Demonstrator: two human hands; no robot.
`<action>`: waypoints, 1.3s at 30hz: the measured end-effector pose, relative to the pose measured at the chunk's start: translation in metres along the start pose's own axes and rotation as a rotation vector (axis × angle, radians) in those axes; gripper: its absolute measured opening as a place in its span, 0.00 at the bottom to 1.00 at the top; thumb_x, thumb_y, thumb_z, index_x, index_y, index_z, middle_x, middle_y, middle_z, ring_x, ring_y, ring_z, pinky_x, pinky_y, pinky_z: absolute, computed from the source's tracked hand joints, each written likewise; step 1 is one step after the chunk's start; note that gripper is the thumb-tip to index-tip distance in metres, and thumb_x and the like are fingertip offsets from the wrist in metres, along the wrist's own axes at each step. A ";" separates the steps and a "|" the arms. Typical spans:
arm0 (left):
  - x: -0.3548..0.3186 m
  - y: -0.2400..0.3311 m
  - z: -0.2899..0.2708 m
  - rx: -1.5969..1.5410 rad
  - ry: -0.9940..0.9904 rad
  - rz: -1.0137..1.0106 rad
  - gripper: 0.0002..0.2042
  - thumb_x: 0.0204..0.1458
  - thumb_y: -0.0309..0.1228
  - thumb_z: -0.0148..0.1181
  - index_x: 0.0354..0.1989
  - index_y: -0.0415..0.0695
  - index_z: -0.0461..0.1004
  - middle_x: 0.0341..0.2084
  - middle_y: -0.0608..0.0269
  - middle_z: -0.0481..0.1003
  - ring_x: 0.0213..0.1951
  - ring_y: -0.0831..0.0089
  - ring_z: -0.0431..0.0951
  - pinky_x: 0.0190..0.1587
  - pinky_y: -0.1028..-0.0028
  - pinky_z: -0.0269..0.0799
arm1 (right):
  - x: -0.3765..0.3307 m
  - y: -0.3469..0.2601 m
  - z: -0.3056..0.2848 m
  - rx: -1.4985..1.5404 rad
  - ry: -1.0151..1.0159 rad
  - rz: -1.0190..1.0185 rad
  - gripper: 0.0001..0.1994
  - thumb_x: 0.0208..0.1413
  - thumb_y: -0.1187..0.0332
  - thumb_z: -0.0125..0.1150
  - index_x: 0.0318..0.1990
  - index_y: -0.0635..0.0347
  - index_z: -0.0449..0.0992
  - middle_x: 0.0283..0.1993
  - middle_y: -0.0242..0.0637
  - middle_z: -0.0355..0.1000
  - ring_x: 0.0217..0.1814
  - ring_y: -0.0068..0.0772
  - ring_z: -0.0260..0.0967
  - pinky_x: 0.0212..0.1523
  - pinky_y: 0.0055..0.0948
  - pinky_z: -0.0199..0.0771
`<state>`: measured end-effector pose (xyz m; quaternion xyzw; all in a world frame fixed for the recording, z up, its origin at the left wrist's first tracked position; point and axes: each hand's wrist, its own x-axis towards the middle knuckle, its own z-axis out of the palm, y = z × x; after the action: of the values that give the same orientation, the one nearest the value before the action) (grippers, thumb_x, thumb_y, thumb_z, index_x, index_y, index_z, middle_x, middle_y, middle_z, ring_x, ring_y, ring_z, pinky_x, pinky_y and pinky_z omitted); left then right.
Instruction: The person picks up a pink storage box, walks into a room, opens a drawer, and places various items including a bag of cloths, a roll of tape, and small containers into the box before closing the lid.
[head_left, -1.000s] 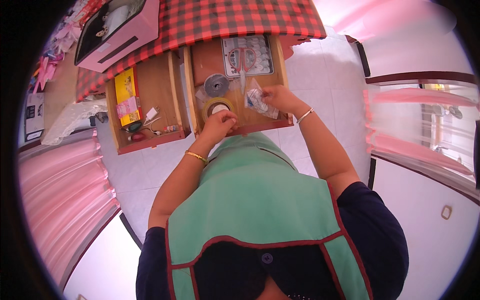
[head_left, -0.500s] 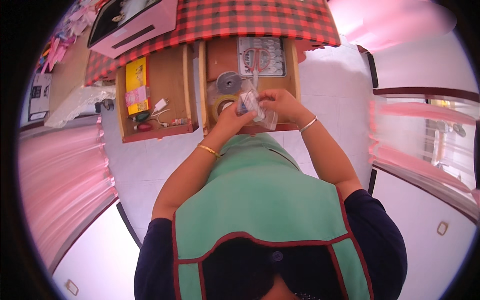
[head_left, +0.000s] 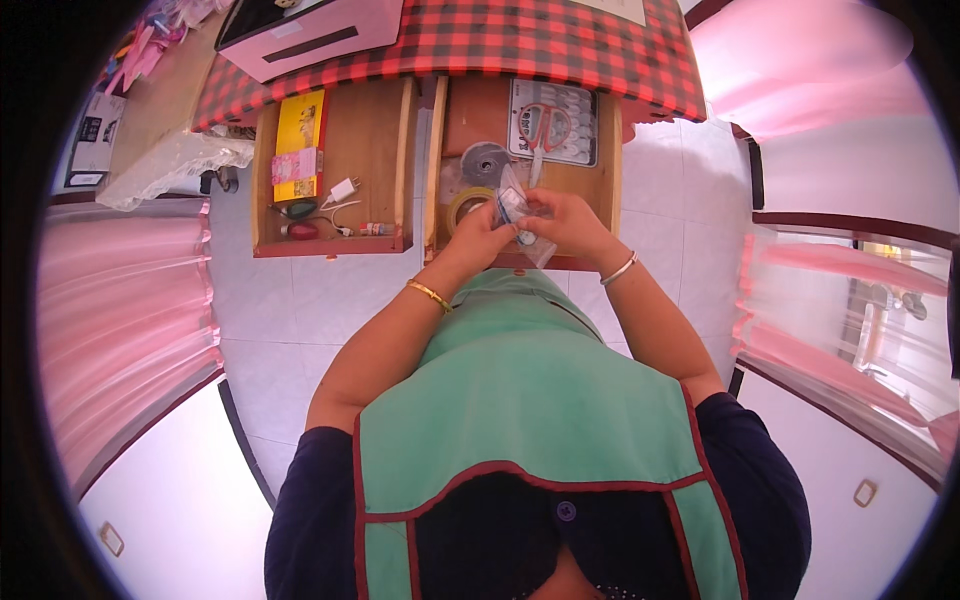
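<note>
Both of my hands meet over the open right-hand wooden drawer (head_left: 608, 175). My left hand (head_left: 480, 238) and my right hand (head_left: 565, 222) together pinch a small clear plastic bag (head_left: 517, 208) with something pale inside. Just beyond the bag lie a roll of yellowish tape (head_left: 462, 203) and a grey tape roll (head_left: 485, 162). Red-handled scissors (head_left: 542, 132) rest on a flat grey-white card at the back of the drawer. A gold bangle sits on my left wrist and a silver one on my right.
A second open drawer (head_left: 330, 245) to the left holds a yellow packet (head_left: 299, 132), a white charger with cable and small items. A red checked cloth (head_left: 480, 45) covers the table above, with a pink box (head_left: 310, 35) on it. Pink curtains hang on both sides.
My left hand rose out of the drawer and joined my right hand on the plastic bag, which now sits between both hands. The view shifted slightly.
</note>
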<state>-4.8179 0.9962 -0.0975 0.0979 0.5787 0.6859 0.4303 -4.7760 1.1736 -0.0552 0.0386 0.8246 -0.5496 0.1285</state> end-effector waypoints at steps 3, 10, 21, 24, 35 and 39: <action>0.002 -0.011 -0.008 0.018 0.034 0.050 0.15 0.53 0.25 0.55 0.49 0.39 0.66 0.43 0.65 0.71 0.44 0.79 0.70 0.46 0.76 0.68 | -0.001 -0.015 0.003 -0.005 -0.015 0.022 0.17 0.47 0.68 0.62 0.46 0.62 0.73 0.39 0.42 0.74 0.42 0.33 0.72 0.45 0.29 0.70; -0.012 0.010 -0.014 0.280 0.129 -0.021 0.16 0.52 0.27 0.57 0.50 0.40 0.66 0.41 0.65 0.72 0.42 0.81 0.71 0.45 0.77 0.69 | 0.008 -0.011 0.010 -0.029 -0.016 0.021 0.16 0.50 0.69 0.61 0.47 0.64 0.71 0.40 0.36 0.73 0.42 0.24 0.70 0.44 0.25 0.69; -0.059 0.033 -0.061 -0.402 0.597 0.032 0.13 0.54 0.30 0.54 0.48 0.45 0.67 0.41 0.65 0.72 0.42 0.74 0.73 0.43 0.73 0.72 | 0.075 -0.058 0.078 -0.073 0.004 -0.260 0.28 0.50 0.69 0.55 0.60 0.56 0.57 0.43 0.54 0.71 0.45 0.50 0.70 0.46 0.38 0.68; -0.072 0.028 -0.086 -0.433 0.716 0.097 0.13 0.54 0.29 0.54 0.48 0.45 0.67 0.41 0.64 0.72 0.41 0.74 0.73 0.43 0.72 0.72 | 0.098 -0.074 0.104 -0.121 -0.081 -0.242 0.29 0.49 0.68 0.56 0.61 0.56 0.56 0.44 0.56 0.70 0.47 0.52 0.69 0.47 0.39 0.68; -0.100 0.009 -0.126 -0.481 1.025 0.155 0.14 0.51 0.24 0.55 0.47 0.42 0.65 0.39 0.61 0.71 0.40 0.71 0.73 0.41 0.69 0.74 | 0.079 -0.059 0.118 -0.040 -0.154 -0.248 0.24 0.48 0.70 0.56 0.55 0.64 0.62 0.52 0.52 0.66 0.50 0.44 0.68 0.50 0.34 0.67; -0.092 -0.007 -0.133 -0.550 1.078 0.122 0.14 0.50 0.23 0.55 0.47 0.42 0.65 0.41 0.60 0.70 0.41 0.70 0.73 0.41 0.69 0.74 | 0.049 -0.061 0.099 0.033 -0.233 0.000 0.21 0.50 0.70 0.54 0.53 0.64 0.65 0.49 0.47 0.69 0.46 0.37 0.70 0.46 0.32 0.69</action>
<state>-4.8426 0.8365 -0.1122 -0.3451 0.5100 0.7866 0.0459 -4.8194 1.0553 -0.0490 -0.0236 0.7950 -0.5637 0.2227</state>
